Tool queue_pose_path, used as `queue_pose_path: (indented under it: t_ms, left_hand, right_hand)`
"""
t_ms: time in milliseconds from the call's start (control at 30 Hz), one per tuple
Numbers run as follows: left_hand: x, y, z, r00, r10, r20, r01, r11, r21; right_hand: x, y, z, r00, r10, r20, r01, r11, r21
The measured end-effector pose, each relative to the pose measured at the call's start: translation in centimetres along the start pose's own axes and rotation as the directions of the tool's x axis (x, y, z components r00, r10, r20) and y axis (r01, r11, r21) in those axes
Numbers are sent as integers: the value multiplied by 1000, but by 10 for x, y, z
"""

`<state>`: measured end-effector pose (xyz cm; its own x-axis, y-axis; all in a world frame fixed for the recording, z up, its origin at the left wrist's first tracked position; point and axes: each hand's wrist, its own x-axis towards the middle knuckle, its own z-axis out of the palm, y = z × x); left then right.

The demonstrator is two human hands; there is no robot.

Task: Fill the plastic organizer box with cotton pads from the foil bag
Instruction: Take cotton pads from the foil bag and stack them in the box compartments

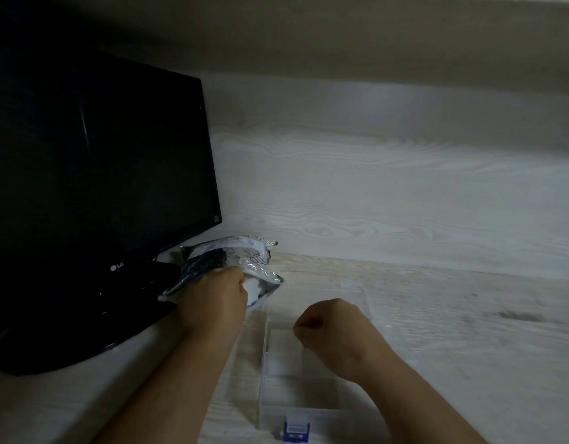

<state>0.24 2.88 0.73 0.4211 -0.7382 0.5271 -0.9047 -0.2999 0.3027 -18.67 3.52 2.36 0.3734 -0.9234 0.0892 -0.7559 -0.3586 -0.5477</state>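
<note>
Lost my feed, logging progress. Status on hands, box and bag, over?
Left hand grips foil bag mouth, white cotton pads showing. Right hand curled over organizer box, nothing seen in it. Fill level unclear. Monitor beside bag, not blocking.

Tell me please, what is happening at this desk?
A person works with both hands. The left hand grips the foil bag at its open mouth, where white cotton pads show. The right hand hovers with curled fingers over the clear organizer box; whether it holds a pad cannot be told. A dark monitor stands to the left.
</note>
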Motion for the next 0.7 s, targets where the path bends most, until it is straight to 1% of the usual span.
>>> queue_pose_path:
  t_ms: [200,367,533,700]
  left_hand:
    - [-2,1,-1,999,10,-36,-11,999,-37]
    - [-4,3,-6,1000,2,-17,-3,999,-39]
    - [-4,4,-9,1000,27,-5,-27,999,28]
    - [-4,5,-14,1000,16,8,-16,999,-29]
  right_hand:
    - [0,1,1,1000,-7,-1,7,1000,4]
    - [0,1,1,1000,-6,9,6,1000,19]
    - [1,2,1,1000,-8,12,8,1000,21]
    - [0,2,1,1000,-10,8,10,1000,19]
